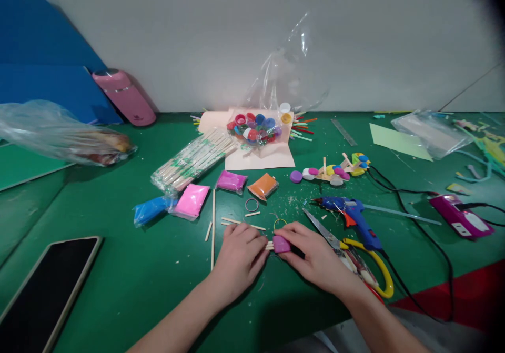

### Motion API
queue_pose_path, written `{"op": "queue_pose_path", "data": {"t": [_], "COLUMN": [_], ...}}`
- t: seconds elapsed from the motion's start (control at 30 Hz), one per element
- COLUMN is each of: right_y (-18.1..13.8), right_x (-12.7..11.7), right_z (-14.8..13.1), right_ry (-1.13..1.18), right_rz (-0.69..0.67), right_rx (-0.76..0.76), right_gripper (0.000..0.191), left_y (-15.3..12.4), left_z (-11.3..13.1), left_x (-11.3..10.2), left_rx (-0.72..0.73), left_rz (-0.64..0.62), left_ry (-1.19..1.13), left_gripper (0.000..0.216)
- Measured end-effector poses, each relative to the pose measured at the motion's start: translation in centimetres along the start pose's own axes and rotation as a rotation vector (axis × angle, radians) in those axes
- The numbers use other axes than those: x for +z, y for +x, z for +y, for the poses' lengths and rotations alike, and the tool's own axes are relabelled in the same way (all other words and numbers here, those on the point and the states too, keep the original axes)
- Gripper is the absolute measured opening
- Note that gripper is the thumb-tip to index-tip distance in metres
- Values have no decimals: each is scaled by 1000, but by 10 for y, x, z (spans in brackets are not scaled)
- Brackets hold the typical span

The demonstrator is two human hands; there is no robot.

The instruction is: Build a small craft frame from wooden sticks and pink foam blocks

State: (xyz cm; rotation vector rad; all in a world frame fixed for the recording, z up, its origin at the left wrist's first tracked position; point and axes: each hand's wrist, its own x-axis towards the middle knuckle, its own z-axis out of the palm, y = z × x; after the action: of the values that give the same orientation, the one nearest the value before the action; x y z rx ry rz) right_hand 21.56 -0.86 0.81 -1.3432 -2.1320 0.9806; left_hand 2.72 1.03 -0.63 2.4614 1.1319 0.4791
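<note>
My left hand (pixel 240 255) and my right hand (pixel 310 253) meet near the front of the green table (pixel 130 269). Between them is a purple bottle cap (pixel 281 244) on a short bundle of wooden sticks (pixel 270 245). The right hand's fingers pinch the cap. The left hand's fingers are curled round the sticks' other end. A yellow rubber band (pixel 280 221) lies just behind the cap. Loose wooden sticks (pixel 213 227) lie to the left of my left hand.
Yellow-handled scissors (pixel 355 255) and a blue glue gun (pixel 353 216) lie right of my right hand. Clay packets (pixel 192 200), a bag of bottle caps (pixel 255 128), a chopstick bundle (pixel 193 161) and a cap-and-stick model (pixel 335 171) sit behind. A phone (pixel 47 290) lies at front left.
</note>
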Motion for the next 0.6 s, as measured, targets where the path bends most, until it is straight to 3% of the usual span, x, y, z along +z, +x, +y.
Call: {"op": "queue_pose_path", "data": {"t": [0.6], "right_y": [1], "right_x": [1], "right_z": [0], "right_ry": [-6], "right_rz": [14], "right_rx": [-8], "right_gripper": [26], "left_y": [0], "left_z": [-1], "left_x": [0], "left_rx": [2], "left_rz": [10], "left_ry": [4], "left_gripper": [17]}}
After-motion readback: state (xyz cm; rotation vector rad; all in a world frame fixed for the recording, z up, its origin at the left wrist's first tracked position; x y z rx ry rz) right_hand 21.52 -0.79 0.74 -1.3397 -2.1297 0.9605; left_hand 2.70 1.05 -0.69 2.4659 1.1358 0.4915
